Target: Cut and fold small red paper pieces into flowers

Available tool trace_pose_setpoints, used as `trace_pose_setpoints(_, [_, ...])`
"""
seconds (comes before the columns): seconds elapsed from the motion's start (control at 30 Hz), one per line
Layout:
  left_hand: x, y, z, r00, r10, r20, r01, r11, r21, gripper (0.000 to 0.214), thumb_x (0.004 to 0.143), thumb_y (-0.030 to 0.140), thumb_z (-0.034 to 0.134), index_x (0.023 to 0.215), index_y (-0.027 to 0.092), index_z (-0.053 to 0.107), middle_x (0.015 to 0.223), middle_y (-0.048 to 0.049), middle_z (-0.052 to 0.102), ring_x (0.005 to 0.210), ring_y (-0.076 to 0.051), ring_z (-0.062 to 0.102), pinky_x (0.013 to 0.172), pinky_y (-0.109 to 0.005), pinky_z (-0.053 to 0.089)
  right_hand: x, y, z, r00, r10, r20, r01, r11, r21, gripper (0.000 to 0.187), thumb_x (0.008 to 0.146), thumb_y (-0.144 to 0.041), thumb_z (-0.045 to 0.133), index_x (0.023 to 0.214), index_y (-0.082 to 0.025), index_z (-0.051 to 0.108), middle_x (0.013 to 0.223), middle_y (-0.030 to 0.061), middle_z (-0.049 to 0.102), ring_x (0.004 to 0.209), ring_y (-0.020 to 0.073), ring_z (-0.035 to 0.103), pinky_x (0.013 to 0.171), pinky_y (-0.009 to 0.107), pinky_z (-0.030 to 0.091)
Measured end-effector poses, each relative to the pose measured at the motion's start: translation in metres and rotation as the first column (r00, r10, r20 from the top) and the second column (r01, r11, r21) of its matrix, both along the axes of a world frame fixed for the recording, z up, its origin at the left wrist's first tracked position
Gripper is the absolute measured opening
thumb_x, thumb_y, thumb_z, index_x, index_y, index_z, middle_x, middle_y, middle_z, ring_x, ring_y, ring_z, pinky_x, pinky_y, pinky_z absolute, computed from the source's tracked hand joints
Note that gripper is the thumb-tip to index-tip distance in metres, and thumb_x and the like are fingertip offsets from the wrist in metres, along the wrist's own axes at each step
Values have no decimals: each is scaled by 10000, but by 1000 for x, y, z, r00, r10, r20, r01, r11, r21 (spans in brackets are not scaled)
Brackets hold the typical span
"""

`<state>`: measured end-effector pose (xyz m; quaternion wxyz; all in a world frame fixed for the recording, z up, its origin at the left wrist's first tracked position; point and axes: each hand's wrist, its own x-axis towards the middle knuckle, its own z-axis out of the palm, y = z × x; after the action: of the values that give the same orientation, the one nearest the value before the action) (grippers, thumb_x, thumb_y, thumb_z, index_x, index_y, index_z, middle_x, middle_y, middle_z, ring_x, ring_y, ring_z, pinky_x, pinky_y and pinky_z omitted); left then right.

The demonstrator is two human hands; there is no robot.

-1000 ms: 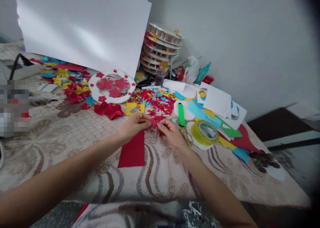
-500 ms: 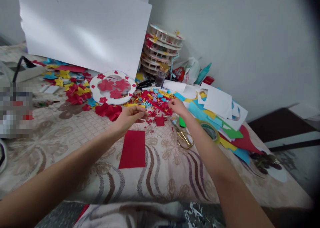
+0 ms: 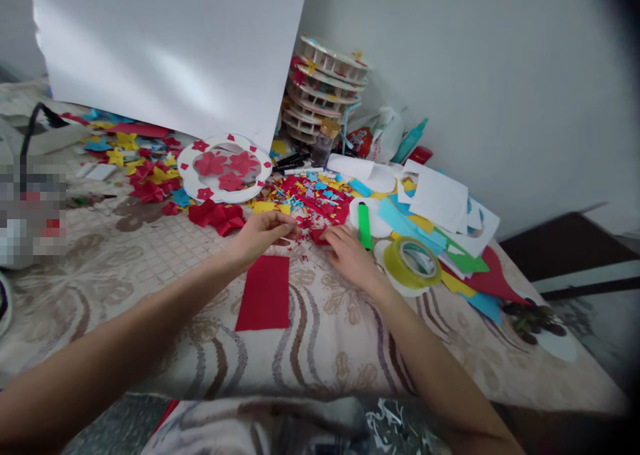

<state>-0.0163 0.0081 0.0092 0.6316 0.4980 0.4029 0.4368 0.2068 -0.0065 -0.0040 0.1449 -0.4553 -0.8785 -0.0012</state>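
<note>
My left hand [image 3: 266,237] hovers over the near edge of the scrap pile, thumb and fingers pinched together; anything between them is too small to make out. My right hand [image 3: 347,254] has its fingers closed on the edge of a small red paper square [image 3: 317,236]. A larger red paper sheet [image 3: 265,292] lies flat on the tablecloth below my left hand. Behind both hands spreads a heap of red, yellow and blue paper scraps [image 3: 313,192]. My right hand and forearm hide the gold-handled scissors.
A white ring with red paper flowers [image 3: 187,183] stands behind left, near folded red flowers [image 3: 216,217]. On the right lie a green marker [image 3: 364,225], yellow tape [image 3: 400,272] and layered coloured paper [image 3: 435,198]. Tiered round white trays [image 3: 333,62] and a large white board [image 3: 165,48] stand behind.
My right hand has come nearer and slightly left, from the pile's right edge to the small red square, covering the scissors. My left hand has barely moved.
</note>
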Motion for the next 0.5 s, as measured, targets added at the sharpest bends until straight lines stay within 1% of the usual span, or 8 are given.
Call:
trace_pose_setpoints(0.1, [0,0,-3,1000,-24,-18,24,1000,7,289,677,365,701,831,149,585,807,-39,681,743,-141,633,674,-276,465,1,2,-7,1000,1,20,-1,1000,-2,208,808,-52,461,950,-171,556,971,86,592,971,220,508,866,357,414])
trace_pose_setpoints(0.23, [1,0,-6,998,-54,-38,54,998,20,273,696,358,686,838,149,585,816,-40,681,750,-141,632,676,-272,469,2,3,-7,1000,-3,3,3,1000,27,193,861,-69,428,918,-173,580,907,80,614,916,209,536,830,344,426])
trace_pose_setpoints(0.37, [2,-4,-5,991,-111,-76,115,992,46,236,722,352,660,828,152,595,811,-40,679,732,-131,623,672,-262,469,4,3,-7,994,-40,-97,47,997,63,216,847,-63,450,945,-182,600,950,86,634,948,218,546,851,363,427])
trace_pose_setpoints(0.5, [5,-8,-2,984,-139,-112,144,989,38,211,732,348,644,809,154,613,807,-47,689,732,-137,629,661,-259,471,5,3,-9,995,7,-98,-5,1000,24,284,798,-59,508,1042,-185,582,1037,91,625,1010,226,536,888,387,420])
